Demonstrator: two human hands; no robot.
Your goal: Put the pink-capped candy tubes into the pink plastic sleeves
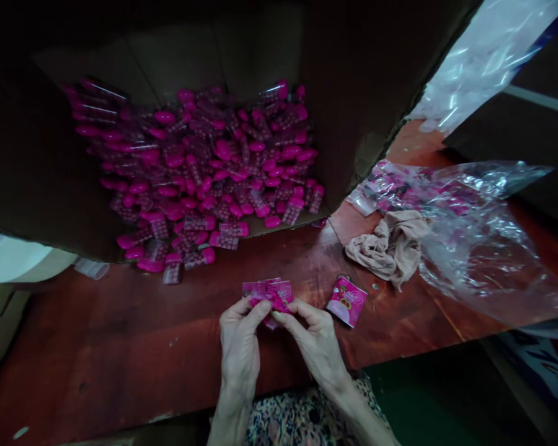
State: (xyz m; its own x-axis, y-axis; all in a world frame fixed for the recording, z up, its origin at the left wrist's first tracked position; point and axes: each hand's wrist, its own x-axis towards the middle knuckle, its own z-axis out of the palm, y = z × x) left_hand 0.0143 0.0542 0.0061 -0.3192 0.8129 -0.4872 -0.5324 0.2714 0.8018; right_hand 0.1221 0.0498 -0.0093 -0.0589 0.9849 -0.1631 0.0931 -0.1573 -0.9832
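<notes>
Close to the table's front edge, my left hand (242, 337) and my right hand (320, 342) meet, thumbs and fingertips pinched on pink printed labels (281, 290). The labels look like several thin pieces together; the fingers cover their lower part. Just right of my right hand lies another pink printed label (348, 301), slightly curled, on the table. Beyond my hands, many small clear tubes with bright pink caps (204, 167) are heaped in a cardboard box lying open toward me. The tubes seem to hold small round beads.
A crumpled beige cloth (390, 244) lies on the red-brown table (97, 347) to the right. Beside it is a clear plastic bag (483, 229) with pink pieces inside. The cardboard box (353, 93) takes up the back. A white bowl-like thing (28, 260) sits far left.
</notes>
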